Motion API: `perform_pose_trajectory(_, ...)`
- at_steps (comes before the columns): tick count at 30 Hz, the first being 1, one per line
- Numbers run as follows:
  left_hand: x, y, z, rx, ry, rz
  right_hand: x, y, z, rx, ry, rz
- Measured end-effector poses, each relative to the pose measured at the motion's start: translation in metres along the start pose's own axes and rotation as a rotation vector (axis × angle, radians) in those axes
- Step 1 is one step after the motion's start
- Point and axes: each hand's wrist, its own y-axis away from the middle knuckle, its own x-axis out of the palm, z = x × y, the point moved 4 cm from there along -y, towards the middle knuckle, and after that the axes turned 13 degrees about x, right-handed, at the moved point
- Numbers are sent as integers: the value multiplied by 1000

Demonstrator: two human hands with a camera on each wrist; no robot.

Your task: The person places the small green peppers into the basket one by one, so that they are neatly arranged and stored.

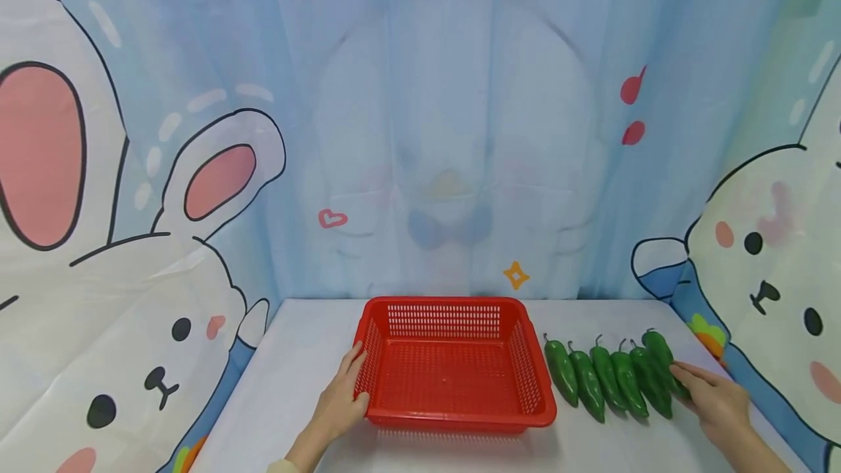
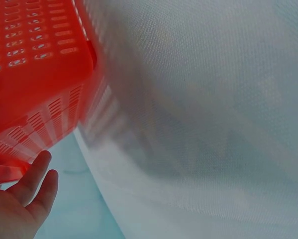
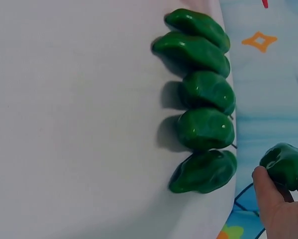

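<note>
A red plastic basket (image 1: 453, 414) with slotted walls stands on the white table, nothing inside it. My left hand (image 1: 343, 393) rests against its left side, straight fingers at the rim and thumb near the front corner. In the left wrist view, two extended fingers (image 2: 32, 186) show beside the basket (image 2: 44, 94). My right hand (image 1: 716, 404) pinches a green chili pepper (image 3: 284, 165) between thumb and fingers, at the right end of the row. Several more green peppers (image 1: 587, 385) lie side by side to the right of the basket, stems toward the back.
The white table (image 1: 282, 363) ends at a pale blue curtain (image 1: 453, 130) with printed rabbits, which closes off the back and both sides. The pepper row lies close beside the basket's right wall.
</note>
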Motion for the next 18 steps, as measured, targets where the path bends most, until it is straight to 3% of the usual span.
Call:
perform_pose_trajectory(4, 0, 0, 0, 7, -9, -9, 8, 12, 5, 9, -35, 41)
perform_pose_trajectory(18, 1, -1, 0, 9, -4, -10, 62, 56, 19, -95, -32, 223)
